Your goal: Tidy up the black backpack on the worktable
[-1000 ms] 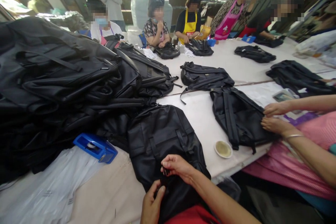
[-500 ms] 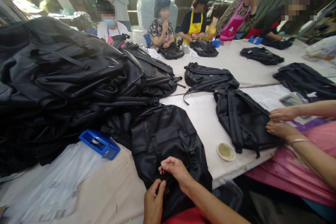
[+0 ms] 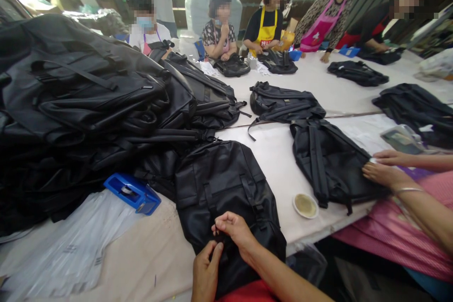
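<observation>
A black backpack [image 3: 226, 170] lies front up before me, with two straps running down its face; the one on the right has a buckle [image 3: 258, 208]. My left hand [image 3: 207, 269] is closed low on the bag, thumb against fingers. Just above it my right hand [image 3: 233, 231] pinches, thumb to forefinger. Between the two hands is a small black part of the backpack, which looks like the lower end of the left strap. Its exact shape is hidden by the fingers and dark against the bag.
A big pile of black backpacks [image 3: 88, 85] fills the left. Nearer are a blue tape dispenser [image 3: 132, 193] and clear plastic bags [image 3: 71, 250]. To the right are a small round dish [image 3: 305, 205] and a co-worker's hands [image 3: 384, 170] at another backpack [image 3: 329, 165]. Several people work across the table.
The view has tilted and shifted slightly. My hands keep nearly the same pose over the backpack. The neighbouring co-worker's hands have moved a little at their bag's edge.
</observation>
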{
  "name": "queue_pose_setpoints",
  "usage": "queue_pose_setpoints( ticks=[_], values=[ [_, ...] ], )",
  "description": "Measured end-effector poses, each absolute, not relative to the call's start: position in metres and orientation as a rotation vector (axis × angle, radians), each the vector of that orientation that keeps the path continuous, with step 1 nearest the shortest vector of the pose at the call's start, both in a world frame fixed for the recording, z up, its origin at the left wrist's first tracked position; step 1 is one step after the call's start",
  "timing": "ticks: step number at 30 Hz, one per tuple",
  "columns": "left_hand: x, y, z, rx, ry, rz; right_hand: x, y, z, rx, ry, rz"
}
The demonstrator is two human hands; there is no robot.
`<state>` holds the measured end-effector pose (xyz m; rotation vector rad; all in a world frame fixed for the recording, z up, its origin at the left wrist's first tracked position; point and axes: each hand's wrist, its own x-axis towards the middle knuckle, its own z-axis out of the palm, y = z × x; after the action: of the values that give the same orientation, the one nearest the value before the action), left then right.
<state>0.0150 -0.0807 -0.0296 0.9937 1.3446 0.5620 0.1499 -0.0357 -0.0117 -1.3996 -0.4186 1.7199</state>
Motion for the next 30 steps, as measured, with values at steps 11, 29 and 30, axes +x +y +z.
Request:
queue_pose_setpoints(
  ticks=[11,29,30],
  values=[
    [0.019,-0.076,-0.039,1.044,1.437,0.57,0.153,-0.042,-0.021,-1.462,-0.69,1.607],
    [-0.001,-0.056,-0.052,1.035,1.41,0.553,0.194,-0.071,-0.004,-1.789,-1.338,1.154],
    [-0.01,-0.054,-0.053,1.02,1.455,0.57,0.21,-0.079,-0.002,-1.863,-1.33,1.03]
  ],
)
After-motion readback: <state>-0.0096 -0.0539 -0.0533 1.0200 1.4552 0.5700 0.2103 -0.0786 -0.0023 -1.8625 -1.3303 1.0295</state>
